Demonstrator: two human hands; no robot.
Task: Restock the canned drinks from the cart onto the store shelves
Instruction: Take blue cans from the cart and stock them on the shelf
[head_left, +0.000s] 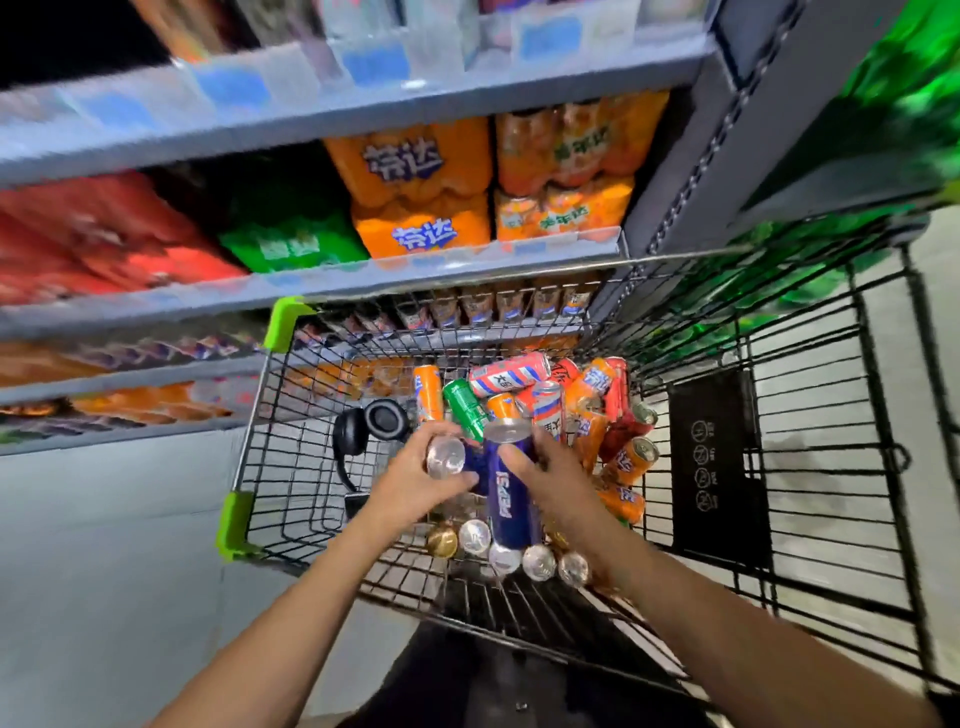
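Two bare forearms reach forward and downward from the bottom of the view, converging toward the centre. The left hand is turned palm inward, fingers curled around a can with its silver end facing the camera. The right hand sits just beside it, thumb and fingers wrapped around a tall blue can held nearly upright. Both wrists are straight, and the two hands are nearly touching.

Hands on blue cans
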